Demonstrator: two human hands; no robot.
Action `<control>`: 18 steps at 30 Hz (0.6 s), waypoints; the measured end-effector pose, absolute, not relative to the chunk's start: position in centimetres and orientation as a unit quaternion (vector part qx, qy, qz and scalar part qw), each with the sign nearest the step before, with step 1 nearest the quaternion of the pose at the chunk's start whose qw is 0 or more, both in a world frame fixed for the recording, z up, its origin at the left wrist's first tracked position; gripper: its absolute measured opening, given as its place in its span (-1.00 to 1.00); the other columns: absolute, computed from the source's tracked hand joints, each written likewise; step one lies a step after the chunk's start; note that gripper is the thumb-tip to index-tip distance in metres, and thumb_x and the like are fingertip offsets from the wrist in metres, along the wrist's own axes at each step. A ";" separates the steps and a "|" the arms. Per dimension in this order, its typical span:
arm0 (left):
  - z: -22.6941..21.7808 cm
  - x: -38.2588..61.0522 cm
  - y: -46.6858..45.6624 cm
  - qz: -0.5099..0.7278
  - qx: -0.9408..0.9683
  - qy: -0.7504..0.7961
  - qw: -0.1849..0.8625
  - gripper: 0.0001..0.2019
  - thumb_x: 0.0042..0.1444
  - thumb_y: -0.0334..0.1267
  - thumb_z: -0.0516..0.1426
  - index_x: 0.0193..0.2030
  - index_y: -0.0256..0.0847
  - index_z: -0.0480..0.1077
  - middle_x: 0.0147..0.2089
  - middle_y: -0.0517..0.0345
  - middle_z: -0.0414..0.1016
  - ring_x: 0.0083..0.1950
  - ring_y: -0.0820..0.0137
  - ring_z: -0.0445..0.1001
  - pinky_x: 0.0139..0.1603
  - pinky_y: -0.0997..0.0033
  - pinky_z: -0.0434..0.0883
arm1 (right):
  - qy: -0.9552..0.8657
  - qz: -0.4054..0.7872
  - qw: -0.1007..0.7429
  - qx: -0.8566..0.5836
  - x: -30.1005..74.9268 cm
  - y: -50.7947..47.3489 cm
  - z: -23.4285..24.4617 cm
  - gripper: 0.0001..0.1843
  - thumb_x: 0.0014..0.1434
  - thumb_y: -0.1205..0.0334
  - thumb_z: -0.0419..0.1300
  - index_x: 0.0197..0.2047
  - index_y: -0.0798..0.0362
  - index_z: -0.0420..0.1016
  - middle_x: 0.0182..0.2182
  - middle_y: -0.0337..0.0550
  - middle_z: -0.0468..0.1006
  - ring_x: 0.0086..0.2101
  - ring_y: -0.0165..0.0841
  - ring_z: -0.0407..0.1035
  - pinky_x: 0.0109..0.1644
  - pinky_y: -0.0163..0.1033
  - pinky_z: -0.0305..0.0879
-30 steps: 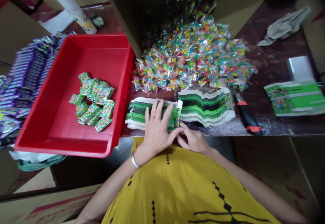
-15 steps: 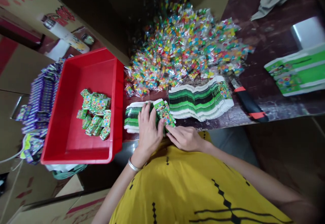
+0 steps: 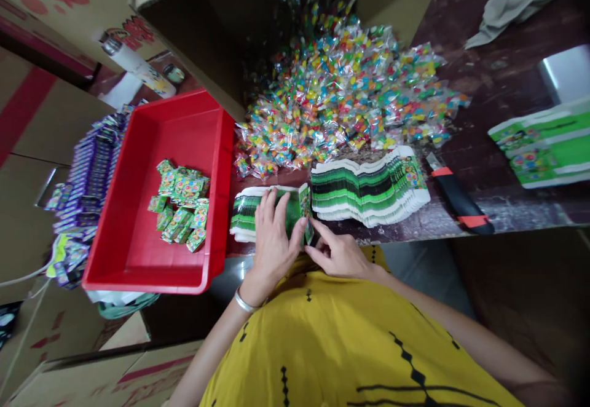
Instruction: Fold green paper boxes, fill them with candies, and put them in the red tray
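A small green candy box (image 3: 304,203) with colourful print stands on edge between my hands, seen from its narrow side. My left hand (image 3: 275,232) lies over a row of flat green-and-white cartons (image 3: 243,210), fingers stretched out and thumb against the box's lower part. With thumb and forefinger my right hand (image 3: 338,252) pinches the box's near end; the fingertips partly hide that end. Just right of the box, a longer row of flat cartons (image 3: 369,187) leans in a fanned stack.
A red tray (image 3: 152,272) on the left holds several small green boxes (image 3: 182,201). Bagged candies (image 3: 332,93) spill from a cardboard box (image 3: 193,32) behind. A utility knife (image 3: 461,201) and more flat cartons (image 3: 548,142) lie right. Purple packs (image 3: 90,167) are stacked far left.
The small box has turned from showing its broad printed face to standing on its edge. My right fingers have shifted up along its near end. The whole view has moved slightly.
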State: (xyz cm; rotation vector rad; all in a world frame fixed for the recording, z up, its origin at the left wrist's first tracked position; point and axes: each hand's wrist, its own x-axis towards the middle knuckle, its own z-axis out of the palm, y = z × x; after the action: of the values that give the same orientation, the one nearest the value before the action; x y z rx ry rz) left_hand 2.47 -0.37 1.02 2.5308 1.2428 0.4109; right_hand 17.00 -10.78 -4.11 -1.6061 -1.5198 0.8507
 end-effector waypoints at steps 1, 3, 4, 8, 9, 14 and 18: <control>1.3 1.9 -0.1 0.154 0.872 0.442 0.146 -0.42 0.26 -0.07 0.09 0.35 -0.21 0.10 0.45 -0.22 0.05 0.50 0.07 -0.06 0.45 -0.09 0.03 | -0.579 0.370 0.362 -0.630 17.0 -10.7 -3.9 -0.35 0.26 0.15 0.14 0.36 0.17 0.16 -0.46 -0.24 0.64 -0.52 -0.37 0.49 -0.35 -0.30 0.34; 1.7 0.3 0.5 0.181 0.848 0.476 0.144 -0.38 0.24 -0.04 0.11 0.37 -0.21 0.08 0.44 -0.22 0.05 0.50 0.08 -0.04 0.45 -0.07 0.04 | -0.564 0.419 0.341 -0.625 17.0 -10.4 -3.6 -0.37 0.27 0.12 0.13 0.35 0.11 0.17 -0.44 -0.25 0.65 -0.50 -0.36 0.50 -0.34 -0.30 0.33; 1.8 -0.5 0.8 0.191 0.836 0.495 0.144 -0.37 0.24 -0.03 0.12 0.37 -0.21 0.08 0.43 -0.22 0.07 0.49 0.08 -0.02 0.45 -0.08 0.06 | -0.564 0.430 0.335 -0.621 17.0 -10.2 -3.5 -0.38 0.27 0.11 0.13 0.35 0.09 0.17 -0.43 -0.26 0.65 -0.49 -0.36 0.50 -0.34 -0.30 0.33; 2.1 -2.3 1.0 0.194 0.821 0.517 0.146 -0.36 0.22 0.00 0.13 0.36 -0.17 0.11 0.43 -0.19 0.10 0.48 0.04 0.01 0.43 -0.12 0.08 | -0.578 0.422 0.316 -0.622 16.4 -9.6 -3.3 -0.38 0.27 0.07 0.13 0.32 0.12 0.19 -0.39 -0.22 0.65 -0.46 -0.34 0.50 -0.32 -0.28 0.32; 2.1 -2.1 0.9 0.193 0.827 0.507 0.146 -0.35 0.21 0.00 0.14 0.37 -0.16 0.10 0.44 -0.19 0.08 0.48 0.04 0.00 0.43 -0.13 0.07 | -0.585 0.412 0.312 -0.625 16.3 -9.4 -3.3 -0.37 0.26 0.06 0.13 0.32 0.14 0.19 -0.39 -0.21 0.65 -0.46 -0.32 0.51 -0.31 -0.27 0.32; 2.1 0.2 0.6 0.209 0.854 0.453 0.147 -0.44 0.24 -0.08 0.13 0.34 -0.12 0.16 0.45 -0.15 0.05 0.49 0.06 -0.02 0.43 -0.11 0.08 | -0.596 0.380 0.307 -0.637 15.7 -9.1 -3.2 -0.34 0.26 0.05 0.14 0.33 0.17 0.17 -0.41 -0.19 0.64 -0.46 -0.31 0.51 -0.31 -0.26 0.31; 1.7 1.1 0.7 0.207 0.880 0.395 0.163 -0.64 0.32 -0.27 0.01 0.22 -0.02 0.34 0.47 -0.01 0.02 0.51 0.10 -0.07 0.41 -0.14 0.10 | -0.560 0.390 0.333 -0.651 16.0 -9.0 -3.2 -0.41 0.30 0.03 0.10 0.29 0.15 0.22 -0.42 -0.19 0.65 -0.49 -0.33 0.50 -0.35 -0.28 0.31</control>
State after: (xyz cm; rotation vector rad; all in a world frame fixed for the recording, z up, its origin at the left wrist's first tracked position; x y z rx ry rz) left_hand 1.06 0.72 1.65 2.5095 1.1279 0.5899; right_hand 15.97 -8.97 -3.17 -1.7010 -1.4619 1.0188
